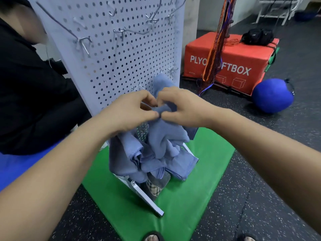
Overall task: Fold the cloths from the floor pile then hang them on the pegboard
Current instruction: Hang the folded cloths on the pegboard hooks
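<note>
Pinching one blue cloth (163,134) are two hands, held directly in front of the lower part of the single white pegboard (111,53). The left hand (130,110) grips a bunched fold of it between thumb and forefinger. The right hand (184,108) has its fingers (165,97) curled over the same fold, and the two thumbs nearly touch. The cloth hangs down from this grip and is crumpled, not flat. A second piece of blue fabric (161,82) rises behind the hands against the pegboard face; whether it is part of the held cloth cannot be told.

At the pegboard's foot lies one heap of blue cloths (139,162); their number cannot be counted. One checked cloth (154,188) shows beneath it. Heap and pegboard stand on one green mat (187,197).

Right of the pegboard are one red box (239,54), one black bag (257,36) on top of it, and one blue ball (272,95) on the floor. Left of the pegboard sits one person in black (26,87).
</note>
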